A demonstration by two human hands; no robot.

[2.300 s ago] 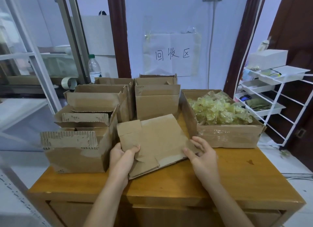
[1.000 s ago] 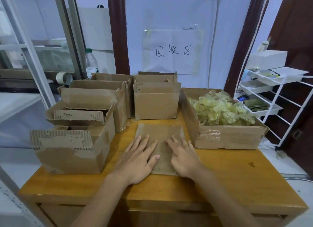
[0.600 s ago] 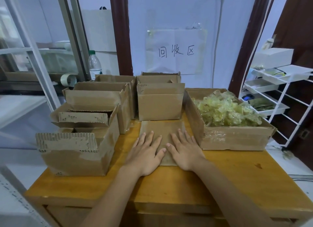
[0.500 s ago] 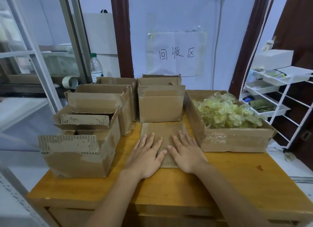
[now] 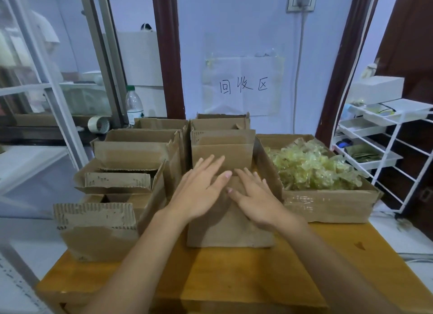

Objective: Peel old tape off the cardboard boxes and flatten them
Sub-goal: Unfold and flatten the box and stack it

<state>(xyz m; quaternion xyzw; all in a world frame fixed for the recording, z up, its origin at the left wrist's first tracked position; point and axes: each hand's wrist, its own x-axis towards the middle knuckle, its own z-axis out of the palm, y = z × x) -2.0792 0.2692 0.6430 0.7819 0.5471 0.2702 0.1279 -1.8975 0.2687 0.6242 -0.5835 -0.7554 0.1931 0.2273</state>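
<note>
Flattened box (image 5: 230, 231) lies flat on the table (image 5: 234, 278), centre front, its near edge well back from the table's front edge. Left hand (image 5: 201, 191) is spread wide, fingers straight, palm down over the sheet's far left part; its fingertips reach toward the upright box (image 5: 222, 149) standing directly behind. Right hand (image 5: 255, 196) is likewise spread, fingers straight, palm down on the sheet's far right part. Motion blur makes it unclear whether the left palm presses the cardboard or hovers just above it. Neither hand grips anything.

Surroundings: to the left, touching or just beside the sheet, stands an open box (image 5: 105, 220) with torn corrugated flaps; behind it sits a second open box (image 5: 138, 152), and a third (image 5: 161, 123) further back. Behind the upright box another box (image 5: 222, 121) stands against the wall. To the right, just beside the sheet, a large box (image 5: 328, 205) holds a heap of crumpled yellowish tape (image 5: 309, 170), with clear tape stuck to its front face. These boxes hem the sheet in on three sides; only the near side is open.

Beyond the table: a paper sign (image 5: 243, 86) on the wall, a plastic bottle (image 5: 134, 105) and a tape roll (image 5: 98, 125) on the left ledge, a white rack (image 5: 384, 135) at right.
</note>
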